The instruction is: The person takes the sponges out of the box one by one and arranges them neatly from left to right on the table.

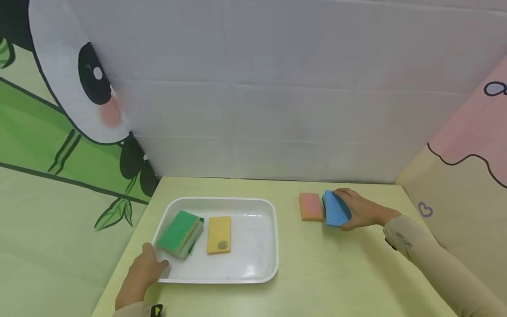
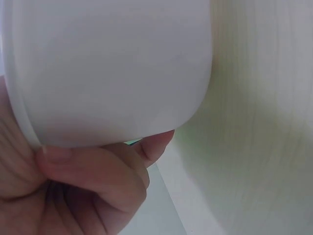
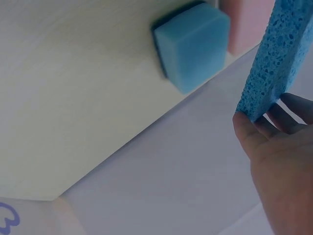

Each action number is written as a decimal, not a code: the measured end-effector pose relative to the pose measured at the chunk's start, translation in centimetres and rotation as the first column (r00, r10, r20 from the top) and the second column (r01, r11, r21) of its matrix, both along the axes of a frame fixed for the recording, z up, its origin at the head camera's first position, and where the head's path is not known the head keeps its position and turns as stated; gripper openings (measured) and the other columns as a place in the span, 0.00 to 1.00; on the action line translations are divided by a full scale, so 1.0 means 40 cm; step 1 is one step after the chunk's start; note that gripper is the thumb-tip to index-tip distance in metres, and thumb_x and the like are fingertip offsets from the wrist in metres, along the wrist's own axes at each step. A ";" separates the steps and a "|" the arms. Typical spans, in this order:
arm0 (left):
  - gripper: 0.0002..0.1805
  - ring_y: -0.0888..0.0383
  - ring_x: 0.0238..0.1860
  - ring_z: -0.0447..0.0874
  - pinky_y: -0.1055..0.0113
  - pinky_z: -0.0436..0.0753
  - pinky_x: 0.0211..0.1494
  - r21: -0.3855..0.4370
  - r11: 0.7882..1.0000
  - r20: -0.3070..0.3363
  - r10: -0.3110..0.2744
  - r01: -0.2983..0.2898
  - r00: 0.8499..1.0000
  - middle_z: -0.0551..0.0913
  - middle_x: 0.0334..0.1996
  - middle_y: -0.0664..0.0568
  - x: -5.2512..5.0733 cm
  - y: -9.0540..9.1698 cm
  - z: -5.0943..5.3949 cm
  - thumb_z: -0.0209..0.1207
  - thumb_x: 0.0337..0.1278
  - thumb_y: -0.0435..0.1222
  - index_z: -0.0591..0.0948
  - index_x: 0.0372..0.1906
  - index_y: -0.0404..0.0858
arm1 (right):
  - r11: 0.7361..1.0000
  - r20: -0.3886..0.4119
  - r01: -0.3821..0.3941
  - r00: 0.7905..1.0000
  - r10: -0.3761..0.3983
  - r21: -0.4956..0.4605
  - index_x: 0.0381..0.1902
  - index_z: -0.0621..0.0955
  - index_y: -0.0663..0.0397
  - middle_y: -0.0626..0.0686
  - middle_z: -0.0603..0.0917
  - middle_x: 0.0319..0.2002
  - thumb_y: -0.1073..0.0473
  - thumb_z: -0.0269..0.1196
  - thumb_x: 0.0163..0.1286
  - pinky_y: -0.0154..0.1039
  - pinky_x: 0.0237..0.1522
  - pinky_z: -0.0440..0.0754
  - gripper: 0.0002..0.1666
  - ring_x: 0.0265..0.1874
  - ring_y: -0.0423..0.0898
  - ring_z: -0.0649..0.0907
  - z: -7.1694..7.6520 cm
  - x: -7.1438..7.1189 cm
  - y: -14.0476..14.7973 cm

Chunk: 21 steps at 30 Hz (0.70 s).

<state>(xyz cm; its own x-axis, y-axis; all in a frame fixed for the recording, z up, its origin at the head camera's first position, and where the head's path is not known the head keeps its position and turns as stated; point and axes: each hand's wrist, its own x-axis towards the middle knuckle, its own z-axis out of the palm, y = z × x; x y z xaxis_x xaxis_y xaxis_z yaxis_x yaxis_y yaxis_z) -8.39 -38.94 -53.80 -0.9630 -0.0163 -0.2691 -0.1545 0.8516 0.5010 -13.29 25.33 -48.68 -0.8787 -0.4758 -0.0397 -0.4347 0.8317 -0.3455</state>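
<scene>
Readable words or numbers: none.
Right sleeve (image 1: 439, 268), well right of the white tray (image 1: 253, 240): dark lettering (image 1: 404, 239) near the cuff, too small to read.
Yellow sponge (image 1: 218, 230), inside the tray: round dark mark (image 1: 222, 245), illegible.
Side wall (image 1: 455, 198), far right of the tray: purple heart outline (image 1: 425, 209).
Wristband (image 1: 156, 310), below the tray's left end: black-and-yellow emblem, indistinct.
</scene>
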 end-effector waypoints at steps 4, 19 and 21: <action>0.33 0.34 0.36 0.80 0.43 0.78 0.38 0.000 1.000 -0.003 -0.005 0.005 1.000 0.74 0.39 0.20 0.001 0.003 0.001 0.61 0.59 0.38 0.54 0.52 0.21 | 1.000 -0.003 0.027 1.000 -0.027 -0.010 0.74 0.56 0.68 0.67 0.58 0.69 0.46 0.78 0.48 0.60 0.53 0.74 0.66 0.61 0.63 0.68 -0.012 -0.004 0.044; 0.32 0.37 0.33 0.79 0.44 0.77 0.35 -0.018 1.000 -0.012 -0.020 0.020 1.000 0.75 0.34 0.25 -0.002 0.000 -0.013 0.60 0.59 0.39 0.54 0.49 0.22 | 0.997 -0.031 0.061 0.998 -0.060 0.044 0.71 0.56 0.72 0.71 0.59 0.67 0.50 0.79 0.47 0.63 0.52 0.73 0.64 0.61 0.68 0.67 -0.059 -0.003 0.215; 0.32 0.37 0.33 0.79 0.44 0.77 0.35 -0.020 1.000 -0.017 -0.024 0.023 1.000 0.75 0.34 0.25 -0.005 0.002 -0.014 0.60 0.60 0.39 0.54 0.49 0.22 | 0.997 -0.018 0.062 0.998 -0.061 0.048 0.72 0.56 0.71 0.71 0.61 0.66 0.52 0.78 0.47 0.62 0.51 0.74 0.63 0.61 0.67 0.68 -0.074 0.002 0.232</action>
